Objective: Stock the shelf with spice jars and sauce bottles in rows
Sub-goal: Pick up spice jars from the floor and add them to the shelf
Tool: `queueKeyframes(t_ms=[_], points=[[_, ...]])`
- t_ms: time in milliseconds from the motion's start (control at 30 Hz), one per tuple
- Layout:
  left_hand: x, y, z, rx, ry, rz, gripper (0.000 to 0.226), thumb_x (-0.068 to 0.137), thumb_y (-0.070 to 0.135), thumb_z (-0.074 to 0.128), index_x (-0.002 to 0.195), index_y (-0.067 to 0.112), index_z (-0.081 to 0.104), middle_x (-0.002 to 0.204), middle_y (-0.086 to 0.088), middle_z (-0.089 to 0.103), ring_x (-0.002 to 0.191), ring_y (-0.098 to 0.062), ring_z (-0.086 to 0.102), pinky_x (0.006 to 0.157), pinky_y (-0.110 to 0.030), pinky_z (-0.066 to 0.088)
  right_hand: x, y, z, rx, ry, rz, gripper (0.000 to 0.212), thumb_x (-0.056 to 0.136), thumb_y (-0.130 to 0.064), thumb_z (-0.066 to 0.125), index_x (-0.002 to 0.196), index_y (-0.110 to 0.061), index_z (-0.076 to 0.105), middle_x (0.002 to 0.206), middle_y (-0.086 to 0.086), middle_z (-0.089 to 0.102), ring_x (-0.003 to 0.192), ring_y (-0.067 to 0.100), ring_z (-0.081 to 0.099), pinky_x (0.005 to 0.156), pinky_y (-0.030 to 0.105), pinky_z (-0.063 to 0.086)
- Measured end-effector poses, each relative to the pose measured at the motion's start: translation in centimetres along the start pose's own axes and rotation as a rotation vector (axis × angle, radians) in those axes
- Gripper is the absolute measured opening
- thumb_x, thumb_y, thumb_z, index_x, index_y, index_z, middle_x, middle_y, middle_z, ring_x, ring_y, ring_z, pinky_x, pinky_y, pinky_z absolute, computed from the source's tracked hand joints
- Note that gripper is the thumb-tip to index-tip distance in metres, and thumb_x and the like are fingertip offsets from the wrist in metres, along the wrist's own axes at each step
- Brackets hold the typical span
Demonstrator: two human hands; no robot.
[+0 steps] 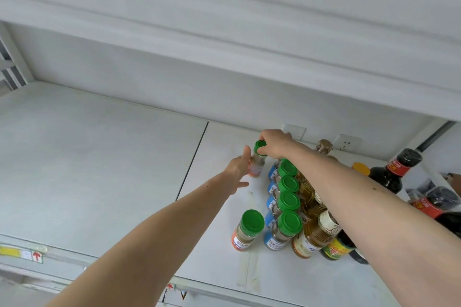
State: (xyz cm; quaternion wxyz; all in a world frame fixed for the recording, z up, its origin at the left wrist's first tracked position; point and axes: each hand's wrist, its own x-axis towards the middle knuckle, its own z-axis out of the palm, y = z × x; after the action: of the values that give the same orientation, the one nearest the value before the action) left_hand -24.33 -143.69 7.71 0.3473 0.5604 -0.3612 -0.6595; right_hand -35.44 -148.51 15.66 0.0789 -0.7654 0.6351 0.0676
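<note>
Both my arms reach deep onto a white shelf (99,157). My right hand (274,143) grips the green cap of an orange-labelled spice jar (257,163) near the back. My left hand (238,167) rests against that jar's left side, fingers around its body. Right of it runs a row of several blue-labelled spice jars with green caps (288,185). A second orange-labelled jar (247,230) stands alone at the front of the left column. Yellow oil bottles (315,232) line up under my right forearm.
Dark soy sauce bottles with red labels (396,169) stand at the far right. A wall socket (346,142) sits on the back wall. The shelf above overhangs low. Red arrow stickers (37,255) mark the shelf's front edge.
</note>
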Motion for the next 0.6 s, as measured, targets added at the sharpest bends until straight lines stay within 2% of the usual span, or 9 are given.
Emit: queueKeyframes(t_ms=[133,300,500,600], points=[[0.2,0.0,0.4,0.021,0.005,0.003,0.069,0.097,0.064,0.025,0.145,0.017,0.042,0.148,-0.007,0.046,0.135,-0.023,0.043,0.103,-0.044,0.044,-0.1,0.3,0.3,-0.001,0.014,0.022,0.030,0.092,-0.029,0.059,0.116,-0.011,0.058,0.113,0.009,0.062,0.108,0.029,0.054,0.098,0.043,0.034],[0.1,-0.2,0.4,0.033,0.017,0.006,0.067,0.097,0.063,0.025,0.146,0.018,0.041,0.150,-0.007,0.044,0.136,-0.023,0.043,0.102,-0.044,0.044,-0.3,0.1,0.6,0.006,0.024,0.025,0.035,0.093,-0.029,0.057,0.124,-0.012,0.052,0.122,0.009,0.060,0.115,0.029,0.052,0.099,0.043,0.034],[-0.4,-0.5,-0.1,0.035,0.040,0.016,0.071,0.096,0.064,0.028,0.148,0.016,0.035,0.152,-0.004,0.039,0.133,-0.022,0.044,0.103,-0.044,0.046,-1.0,0.7,0.5,0.025,0.028,0.010,0.064,0.088,-0.042,0.063,0.141,-0.015,0.038,0.140,0.011,0.044,0.128,0.031,0.044,0.104,0.046,0.032],[-0.9,-1.1,-0.8,0.023,0.050,0.018,0.074,0.094,0.066,0.030,0.149,0.016,0.034,0.152,-0.005,0.039,0.133,-0.022,0.045,0.104,-0.045,0.045,-1.5,0.9,0.2,0.024,0.066,0.001,0.067,0.086,-0.044,0.065,0.140,-0.014,0.039,0.139,0.011,0.045,0.127,0.031,0.045,0.103,0.048,0.033]])
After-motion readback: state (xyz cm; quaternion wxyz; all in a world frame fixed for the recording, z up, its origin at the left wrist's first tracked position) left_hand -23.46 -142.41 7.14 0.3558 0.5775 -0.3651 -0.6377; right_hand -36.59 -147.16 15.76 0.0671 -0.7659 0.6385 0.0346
